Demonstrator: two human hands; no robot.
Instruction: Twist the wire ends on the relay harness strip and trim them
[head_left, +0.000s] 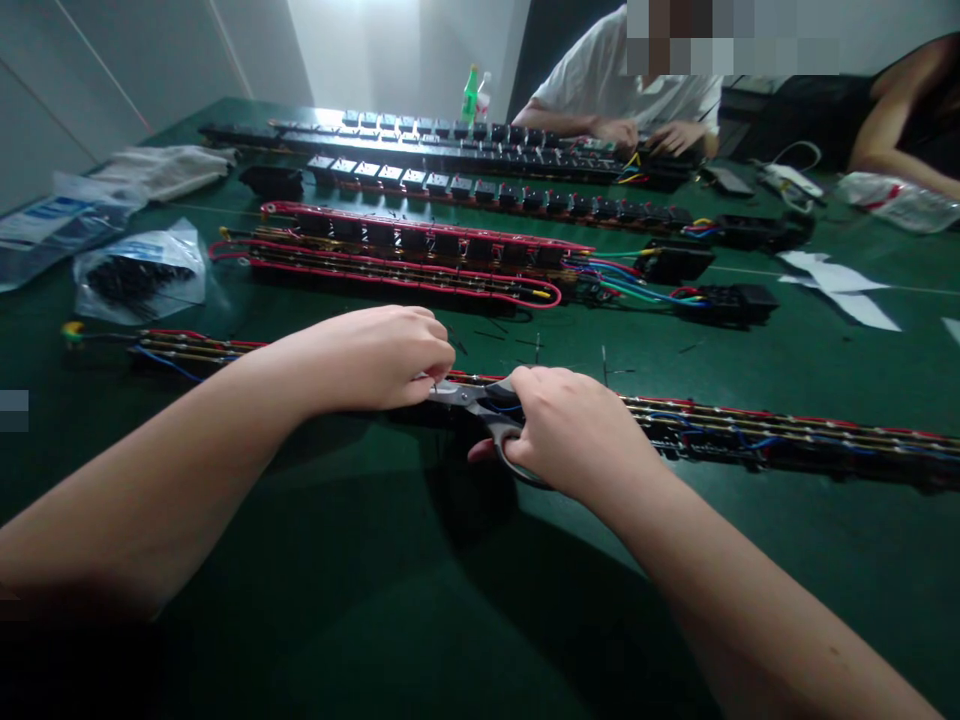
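Observation:
A long strip of black sockets with red, blue and yellow wires (750, 432) lies across the green table (360, 580) in front of me. My right hand (577, 430) is closed round the handles of grey scissors (480, 400), whose blades point left over the strip. My left hand (375, 355) is pinched shut at the blade tips, on the strip's wiring; what its fingers hold is hidden.
More wired socket strips (405, 255) and finished black strips (465, 150) lie further back. A plastic bag of small black parts (139, 275) and other bags sit at the left. Two other people work at the far right, near a green bottle (470, 95).

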